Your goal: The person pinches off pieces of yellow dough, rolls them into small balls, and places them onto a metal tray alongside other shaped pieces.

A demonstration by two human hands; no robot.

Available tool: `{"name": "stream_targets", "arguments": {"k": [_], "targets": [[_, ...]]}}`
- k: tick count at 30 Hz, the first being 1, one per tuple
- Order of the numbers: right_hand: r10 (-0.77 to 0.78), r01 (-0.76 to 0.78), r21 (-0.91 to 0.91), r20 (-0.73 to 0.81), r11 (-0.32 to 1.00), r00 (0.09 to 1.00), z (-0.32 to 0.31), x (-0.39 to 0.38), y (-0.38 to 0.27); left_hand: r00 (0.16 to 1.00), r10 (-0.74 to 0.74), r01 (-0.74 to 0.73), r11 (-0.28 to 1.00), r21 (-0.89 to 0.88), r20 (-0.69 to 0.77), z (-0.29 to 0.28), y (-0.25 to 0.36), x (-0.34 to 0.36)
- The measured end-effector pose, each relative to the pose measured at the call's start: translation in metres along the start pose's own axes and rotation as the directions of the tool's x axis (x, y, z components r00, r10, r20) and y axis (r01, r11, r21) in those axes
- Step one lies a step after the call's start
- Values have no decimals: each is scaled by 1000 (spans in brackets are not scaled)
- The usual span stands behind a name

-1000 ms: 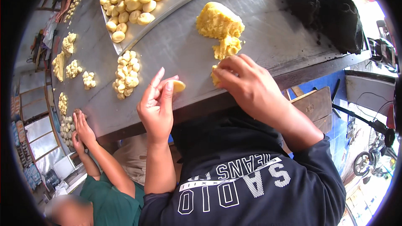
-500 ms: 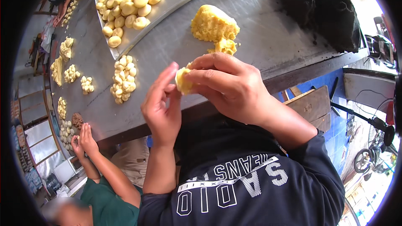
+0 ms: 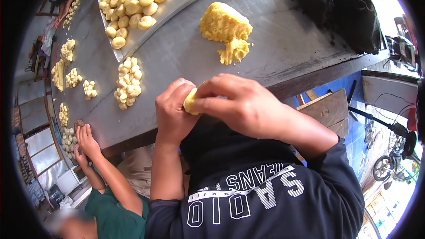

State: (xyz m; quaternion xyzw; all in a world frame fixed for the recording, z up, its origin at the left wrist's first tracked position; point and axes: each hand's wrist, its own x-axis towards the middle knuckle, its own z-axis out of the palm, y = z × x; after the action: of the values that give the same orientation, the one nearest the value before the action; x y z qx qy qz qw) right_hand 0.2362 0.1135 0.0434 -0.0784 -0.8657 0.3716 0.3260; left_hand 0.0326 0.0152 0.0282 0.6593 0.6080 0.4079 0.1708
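Note:
Between both hands, over the table's near edge, is a small piece of yellow dough [image 3: 190, 101]. My left hand [image 3: 171, 108] curls its fingers round the piece from the left. From the right, my right hand [image 3: 237, 104] pinches it with thumb and fingers; part of the dough is hidden behind them. Beyond my hands a large crumbly yellow lump [image 3: 225, 22] rests on the metal table [image 3: 172, 44], with a smaller broken bit [image 3: 233, 52] against its near side. Left of my hands lies a cluster of small pale dough pieces [image 3: 129, 83].
A metal tray [image 3: 164, 17] of round dough balls [image 3: 133, 6] stands at the far left. A black mass [image 3: 336, 11] lies at the far right. Another person's hands [image 3: 87, 141] work at the lower left, near more dough clusters [image 3: 90, 89].
My left fingers, spread apart before, have closed round the dough. Both hands have come slightly nearer to me, uncovering more of the broken yellow bit. The other person's hands have shifted slightly.

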Motion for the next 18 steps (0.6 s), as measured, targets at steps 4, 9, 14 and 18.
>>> {"name": "stream_targets", "arguments": {"k": [4,9,14,18], "targets": [[-10,41,-225,137,973,991,8,-1,-10,998,-50,56,987,153,-45,4,3,3],[176,-178,-46,-52,983,983,-11,8,-9,987,-25,45,991,-124,157,-2,4,-4],[231,-235,-78,-64,969,971,3,11,-1,958,-77,105,991,-88,277,2,8,-8],[134,-143,-202,-57,969,989,-4,19,-7,979,-27,18,999,46,201,5,5,-6]]}}
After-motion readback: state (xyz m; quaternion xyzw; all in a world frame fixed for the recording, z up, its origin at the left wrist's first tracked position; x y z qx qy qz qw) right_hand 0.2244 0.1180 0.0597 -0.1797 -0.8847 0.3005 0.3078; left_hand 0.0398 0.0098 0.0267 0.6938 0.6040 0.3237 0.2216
